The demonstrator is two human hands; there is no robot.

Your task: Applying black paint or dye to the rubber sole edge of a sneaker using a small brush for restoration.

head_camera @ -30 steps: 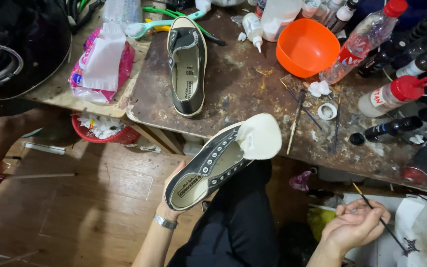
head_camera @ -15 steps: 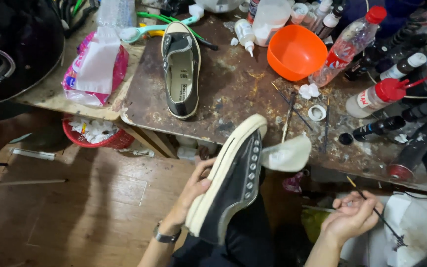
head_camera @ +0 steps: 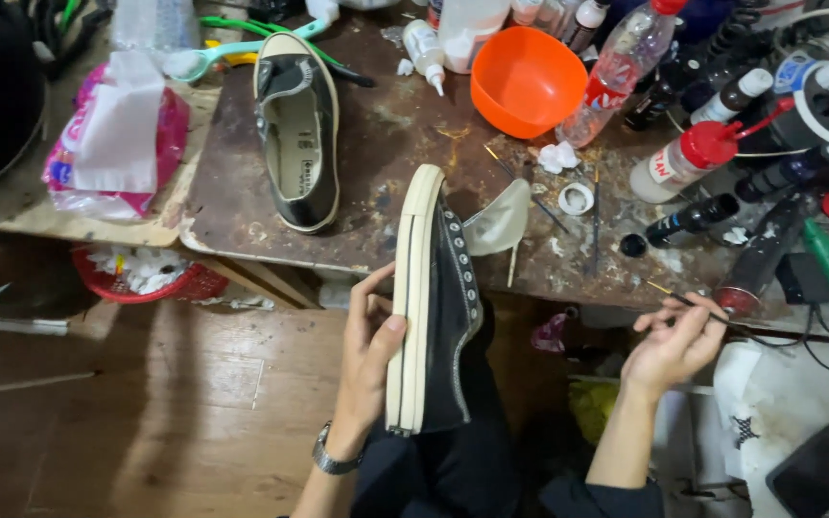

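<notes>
Gripping a black shoe (head_camera: 438,307) on its side at frame centre, your left hand (head_camera: 368,357) clasps its sole; your right hand (head_camera: 672,343) pinches a thin brush (head_camera: 698,305) below the counter (head_camera: 386,144) edge.

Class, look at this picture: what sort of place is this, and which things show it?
Probably a shoe repair or restoration bench: the left hand holds a black sneaker, its mate lies on the stained worktable, beside bottles and an orange bowl.

Looking steeply down from head height, close over both hands, facing forward onto the stained workbench (head_camera: 242,192), taking in wooden floor (head_camera: 146,412) below; single view only.
</notes>
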